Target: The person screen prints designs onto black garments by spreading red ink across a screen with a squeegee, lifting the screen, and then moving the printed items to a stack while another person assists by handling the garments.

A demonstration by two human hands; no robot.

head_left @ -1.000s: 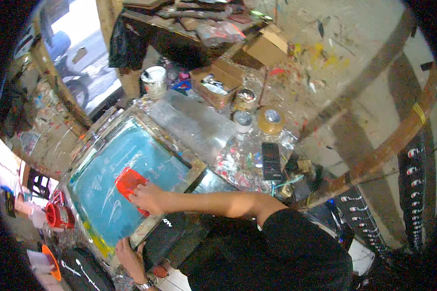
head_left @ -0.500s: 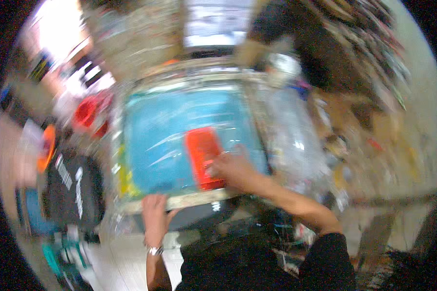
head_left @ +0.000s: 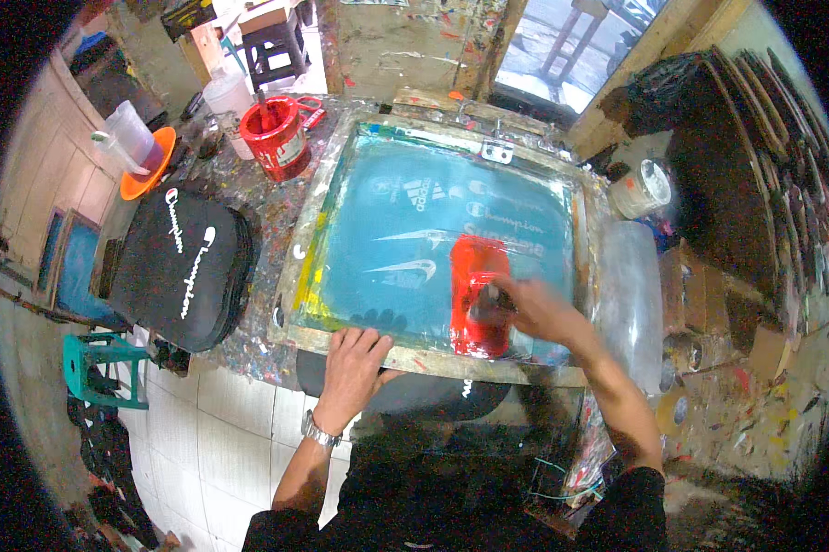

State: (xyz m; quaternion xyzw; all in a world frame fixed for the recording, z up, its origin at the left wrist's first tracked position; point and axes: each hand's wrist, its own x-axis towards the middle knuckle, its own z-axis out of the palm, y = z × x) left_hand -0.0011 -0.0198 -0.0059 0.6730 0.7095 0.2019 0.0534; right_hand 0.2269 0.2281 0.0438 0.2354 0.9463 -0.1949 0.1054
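Note:
A screen-printing frame (head_left: 414, 354) with blue mesh (head_left: 359, 202) and pale stencilled marks lies in front of me. My left hand (head_left: 352, 373) rests over its near bar, fingers stretched toward the mesh and thumb apart. Toward the right of the mesh lies a long red patch of ink (head_left: 479, 258). In it my right hand (head_left: 529, 311) is closed around a dark squeegee (head_left: 491, 304), partly hidden by the fingers. Under the near bar a black printed panel (head_left: 414, 397) sticks out.
A stack of black printed panels (head_left: 189, 267) lies on the paint-spattered table at left. Behind it stand a red ink pot (head_left: 276, 138) and an orange plate (head_left: 150, 166) with a jug. At right are a white tub (head_left: 642, 189) and a clear plastic roll (head_left: 631, 294). A green stool (head_left: 106, 368) stands below left.
The view has turned and steadied, so the frame appears further right and sharper. My right hand remains at the red patch, and my left hand remains on the near bar.

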